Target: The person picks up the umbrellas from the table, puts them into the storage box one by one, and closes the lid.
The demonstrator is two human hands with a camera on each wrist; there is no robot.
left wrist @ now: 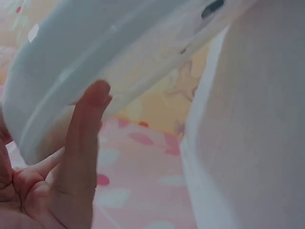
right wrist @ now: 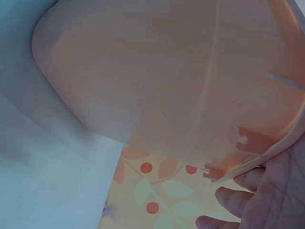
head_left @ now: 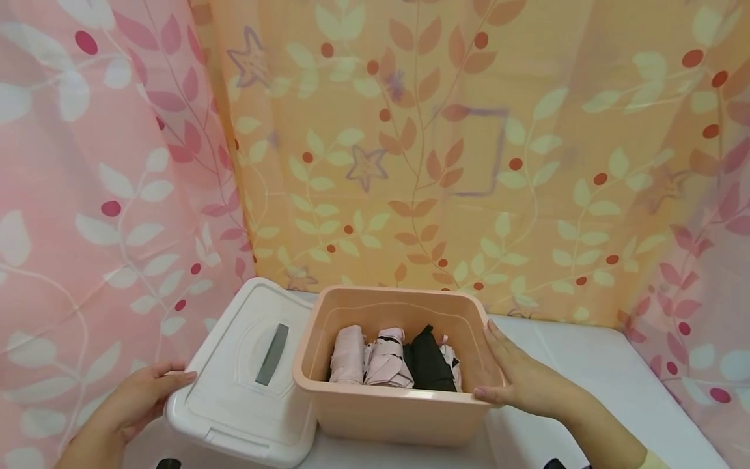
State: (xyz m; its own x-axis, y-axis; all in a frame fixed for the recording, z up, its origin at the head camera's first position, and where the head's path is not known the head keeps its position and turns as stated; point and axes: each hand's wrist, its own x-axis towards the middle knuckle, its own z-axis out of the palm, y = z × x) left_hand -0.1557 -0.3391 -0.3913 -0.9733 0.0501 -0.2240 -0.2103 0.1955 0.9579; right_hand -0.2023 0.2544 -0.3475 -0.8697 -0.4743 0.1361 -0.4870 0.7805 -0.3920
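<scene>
A peach plastic storage box (head_left: 398,413) stands lidless on the white table. Inside it lie pale pink folded fabric bundles (head_left: 387,365) and a black one (head_left: 432,365). To its left, a white lid (head_left: 234,365) with a grey handle (head_left: 272,355) slants against the box's left side. My left hand (head_left: 137,397) grips the lid's left edge, thumb on top; in the left wrist view its fingers (left wrist: 83,143) reach under the lid. My right hand (head_left: 530,381) holds the box's right front corner, thumb over the rim, fingers along the outer right side.
The white table (head_left: 562,365) extends to the right of the box. A yellow leaf-patterned curtain (head_left: 422,163) hangs close behind, with a pink curtain (head_left: 117,195) at the left and another at the right. Small dark objects (head_left: 168,464) show at the bottom edge.
</scene>
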